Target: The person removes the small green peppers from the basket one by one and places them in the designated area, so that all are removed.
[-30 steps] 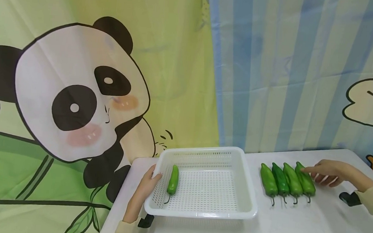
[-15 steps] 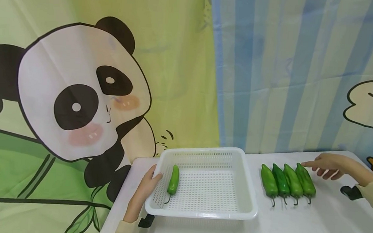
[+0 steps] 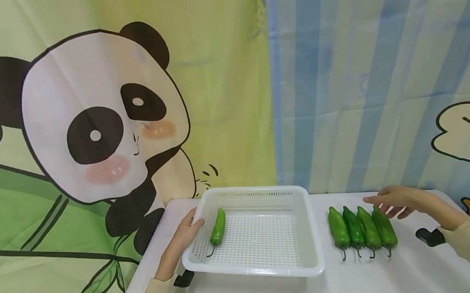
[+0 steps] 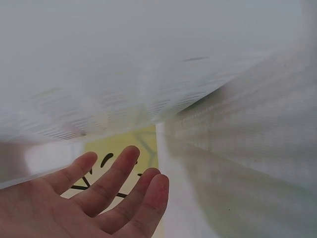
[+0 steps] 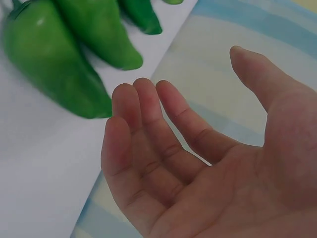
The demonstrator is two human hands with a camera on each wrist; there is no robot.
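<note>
A white plastic basket (image 3: pixel 252 271) with perforated walls stands on the table, one green pepper (image 3: pixel 218 228) lying inside near its left wall. My left hand (image 3: pixel 186 232) holds the basket's left side, thumb over the rim; in the left wrist view its fingers (image 4: pixel 121 173) lie outside and below the wall. My right hand (image 3: pixel 406 199) hovers above the tip of the rightmost pepper (image 3: pixel 386 229) in a side-by-side row. Seen from the right wrist, this hand (image 5: pixel 198 163) has relaxed, spread fingers and holds nothing. One fingertip is right by the pepper's tip; contact cannot be made out.
Also in the row are a dark green pepper (image 3: pixel 354 228) and lighter ones, stems toward the front. The white table (image 3: pixel 356 289) carries everything. Behind its back edge hangs a curtain (image 3: pixel 230 95) with a printed panda and blue stripes.
My right hand has lifted from the rightmost pepper's side, drawn back, then come left over the tips of the row. The left hand, basket and peppers look unmoved.
</note>
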